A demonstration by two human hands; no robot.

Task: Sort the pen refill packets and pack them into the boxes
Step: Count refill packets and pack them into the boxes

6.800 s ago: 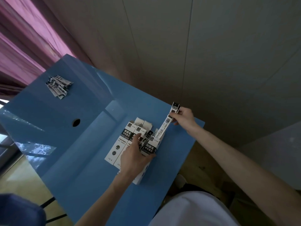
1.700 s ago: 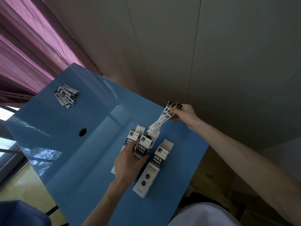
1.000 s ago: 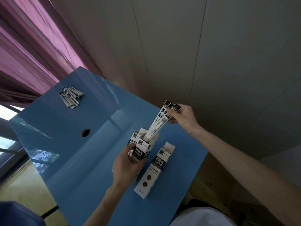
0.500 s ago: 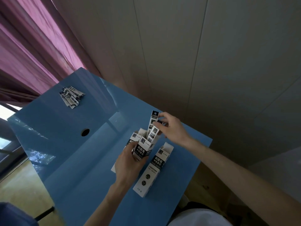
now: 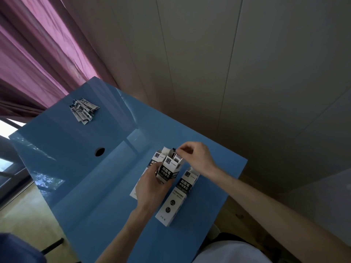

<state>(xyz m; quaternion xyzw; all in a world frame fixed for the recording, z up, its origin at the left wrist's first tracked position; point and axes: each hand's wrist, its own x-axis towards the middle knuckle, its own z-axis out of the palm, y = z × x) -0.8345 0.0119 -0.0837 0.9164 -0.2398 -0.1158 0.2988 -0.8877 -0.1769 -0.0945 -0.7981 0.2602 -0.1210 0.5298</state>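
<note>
My left hand (image 5: 152,188) grips a white-and-black refill box (image 5: 169,170), tilted up with its top flaps open. Just above the opening, my right hand (image 5: 195,158) pinches the top ends of the refill packets (image 5: 175,156), which sit almost fully inside that box. A second open box (image 5: 179,196) lies flat on the blue table (image 5: 91,186) to the right of my left hand. A third box (image 5: 154,159) lies behind the held one, mostly hidden. A loose pile of refill packets (image 5: 83,111) lies at the table's far left corner.
A round cable hole (image 5: 99,151) is in the table left of the boxes. Pink curtains (image 5: 38,63) hang at the left and a panelled wall (image 5: 228,73) runs behind the table. The table's right edge is close to the boxes.
My right hand has pushed the packets down from above the box until only their tops show. My left hand keeps the box tilted up.
</note>
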